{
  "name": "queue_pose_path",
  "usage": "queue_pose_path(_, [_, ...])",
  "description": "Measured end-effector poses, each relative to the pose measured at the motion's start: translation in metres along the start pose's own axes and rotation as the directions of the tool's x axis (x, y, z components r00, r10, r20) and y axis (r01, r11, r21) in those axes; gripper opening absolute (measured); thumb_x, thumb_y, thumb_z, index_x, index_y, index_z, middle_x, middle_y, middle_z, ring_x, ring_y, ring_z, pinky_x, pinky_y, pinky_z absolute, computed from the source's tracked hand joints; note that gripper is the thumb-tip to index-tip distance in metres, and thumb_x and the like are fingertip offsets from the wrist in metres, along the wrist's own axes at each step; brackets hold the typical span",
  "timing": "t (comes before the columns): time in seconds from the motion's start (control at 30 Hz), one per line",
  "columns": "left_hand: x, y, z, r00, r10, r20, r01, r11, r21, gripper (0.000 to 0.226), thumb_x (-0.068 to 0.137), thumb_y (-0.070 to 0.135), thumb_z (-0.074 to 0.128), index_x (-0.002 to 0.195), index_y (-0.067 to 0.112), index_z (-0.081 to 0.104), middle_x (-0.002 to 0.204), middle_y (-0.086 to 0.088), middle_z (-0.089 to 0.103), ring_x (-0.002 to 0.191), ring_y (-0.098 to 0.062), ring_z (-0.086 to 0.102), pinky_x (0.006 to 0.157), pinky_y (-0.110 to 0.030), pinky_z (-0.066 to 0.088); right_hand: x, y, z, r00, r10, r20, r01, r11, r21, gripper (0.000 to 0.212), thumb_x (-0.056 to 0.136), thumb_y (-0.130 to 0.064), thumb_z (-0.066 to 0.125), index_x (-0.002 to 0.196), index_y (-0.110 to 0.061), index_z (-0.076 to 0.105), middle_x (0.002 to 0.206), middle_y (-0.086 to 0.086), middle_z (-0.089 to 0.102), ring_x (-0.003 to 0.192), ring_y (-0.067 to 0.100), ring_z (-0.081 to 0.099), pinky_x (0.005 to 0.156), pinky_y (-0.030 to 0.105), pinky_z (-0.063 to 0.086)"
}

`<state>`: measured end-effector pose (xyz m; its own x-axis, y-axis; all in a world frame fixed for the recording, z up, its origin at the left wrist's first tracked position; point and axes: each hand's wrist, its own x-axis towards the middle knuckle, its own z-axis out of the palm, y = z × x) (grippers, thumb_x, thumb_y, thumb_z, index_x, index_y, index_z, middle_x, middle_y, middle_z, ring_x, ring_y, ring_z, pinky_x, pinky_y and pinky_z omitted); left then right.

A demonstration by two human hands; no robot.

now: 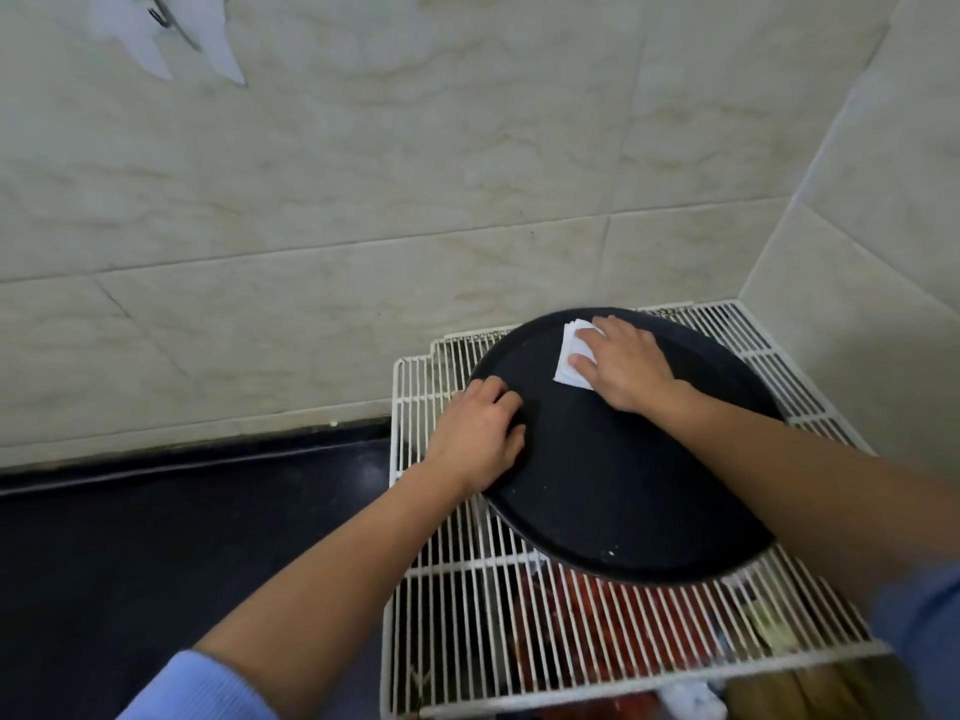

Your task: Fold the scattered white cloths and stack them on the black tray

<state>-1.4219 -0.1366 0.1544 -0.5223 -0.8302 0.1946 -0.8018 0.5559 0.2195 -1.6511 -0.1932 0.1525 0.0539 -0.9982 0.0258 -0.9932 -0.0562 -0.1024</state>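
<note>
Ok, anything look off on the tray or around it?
Nothing serious. The folded white cloths sit far off-centre by the black tray's far rim, their top edges slightly fanned under the right hand. A few white specks dot the tray's near side, and what looks like a crumpled white cloth lies past the wire rack's near edge.

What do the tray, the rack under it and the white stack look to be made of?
Black tray: matt and finely grained with no shine, probably plastic or rubber-coated. Rack: thin parallel bars, likely white-coated metal wire. White cloths: thin folded layers with crisp edges; I cannot tell fabric from paper.
</note>
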Motion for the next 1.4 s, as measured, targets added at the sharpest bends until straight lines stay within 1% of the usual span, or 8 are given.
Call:
queue_pose_path(0.1, [-0.026, -0.013, -0.021, 0.993, -0.078, -0.090, 0.079, 0.997, 0.006, 0.030, 0.088, 0.030, 0.054, 0.113, 0.013, 0.060, 0.110, -0.005, 0.055, 0.102, -0.026, 0.051, 0.089, -0.041, 0.044, -0.001, -0.024, -0.016, 0.991, -0.045, -0.126, 0.045, 0.999, -0.006, 0.046, 0.099, -0.044, 0.039, 0.134, -0.017, 0.049, 0.141, 0.009, 0.044, 0.130, 0.031, 0.038, 0.103, 0.045, 0.031])
queue_pose_path(0.3, [-0.122, -0.068, -0.068, 0.947, -0.309, -0.090, 0.316, 0.946, 0.071, 0.025, 0.089, 0.027, 0.053, 0.108, 0.013, 0.061, 0.103, -0.007, 0.059, 0.096, -0.031, 0.057, 0.073, -0.040, 0.047, -0.011, -0.144, -0.038, 0.920, -0.331, -0.209, 0.351, 0.934, 0.064, 0.042, 0.098, -0.042, 0.043, 0.129, -0.015, 0.054, 0.129, 0.008, 0.054, 0.120, 0.029, 0.046, 0.096, 0.041, 0.038])
queue_pose_path(0.47, [-0.253, -0.119, -0.110, 0.829, -0.549, -0.107, 0.559, 0.820, 0.120, 0.022, 0.091, 0.032, 0.049, 0.104, 0.018, 0.059, 0.103, -0.001, 0.061, 0.097, -0.026, 0.058, 0.072, -0.034, 0.044, -0.047, -0.290, -0.029, 0.833, -0.527, -0.169, 0.549, 0.826, 0.130, 0.038, 0.095, -0.039, 0.048, 0.126, -0.019, 0.056, 0.125, 0.009, 0.059, 0.116, 0.031, 0.054, 0.092, 0.041, 0.046])
queue_pose_path(0.7, [-0.478, -0.196, -0.176, 0.641, -0.751, -0.157, 0.766, 0.613, 0.196, 0.019, 0.089, 0.032, 0.048, 0.100, 0.021, 0.058, 0.104, -0.001, 0.063, 0.101, -0.026, 0.058, 0.075, -0.035, 0.045, -0.136, -0.510, 0.009, 0.701, -0.705, -0.110, 0.712, 0.683, 0.163, 0.029, 0.094, -0.039, 0.049, 0.115, -0.022, 0.060, 0.112, 0.003, 0.065, 0.103, 0.030, 0.060, 0.077, 0.034, 0.046])
queue_pose_path(0.9, [-0.643, -0.245, -0.229, 0.481, -0.855, -0.195, 0.871, 0.439, 0.222, 0.020, 0.089, 0.032, 0.048, 0.101, 0.021, 0.059, 0.106, -0.002, 0.064, 0.101, -0.027, 0.059, 0.075, -0.036, 0.045, -0.213, -0.675, 0.029, 0.581, -0.810, -0.073, 0.806, 0.561, 0.190, 0.029, 0.095, -0.040, 0.047, 0.118, -0.025, 0.056, 0.112, -0.004, 0.063, 0.100, 0.023, 0.060, 0.078, 0.035, 0.048])
queue_pose_path(1.1, [-0.746, -0.284, -0.252, 0.340, -0.914, -0.219, 0.935, 0.304, 0.184, 0.023, 0.089, 0.031, 0.048, 0.106, 0.020, 0.061, 0.107, -0.005, 0.066, 0.100, -0.027, 0.060, 0.078, -0.037, 0.049, -0.252, -0.802, 0.039, 0.460, -0.887, -0.034, 0.874, 0.447, 0.190, 0.031, 0.095, -0.040, 0.046, 0.122, -0.028, 0.053, 0.113, -0.006, 0.063, 0.100, 0.021, 0.060, 0.080, 0.035, 0.047])
queue_pose_path(1.27, [-0.799, -0.333, -0.258, 0.259, -0.944, -0.203, 0.962, 0.232, 0.144, 0.029, 0.090, 0.030, 0.048, 0.114, 0.019, 0.059, 0.112, -0.007, 0.065, 0.104, -0.029, 0.058, 0.082, -0.037, 0.049, -0.252, -0.894, 0.062, 0.396, -0.918, 0.004, 0.900, 0.389, 0.196, 0.033, 0.095, -0.040, 0.047, 0.125, -0.028, 0.052, 0.112, -0.005, 0.064, 0.099, 0.021, 0.061, 0.081, 0.037, 0.050])
queue_pose_path(1.4, [-0.833, -0.394, -0.276, 0.225, -0.950, -0.215, 0.969, 0.194, 0.154, 0.028, 0.089, 0.031, 0.049, 0.112, 0.019, 0.059, 0.113, -0.007, 0.065, 0.106, -0.029, 0.059, 0.081, -0.036, 0.048, -0.238, -0.979, 0.084, 0.355, -0.935, 0.014, 0.914, 0.350, 0.206, 0.033, 0.094, -0.039, 0.047, 0.125, -0.027, 0.052, 0.112, -0.004, 0.064, 0.098, 0.021, 0.061, 0.080, 0.037, 0.049])
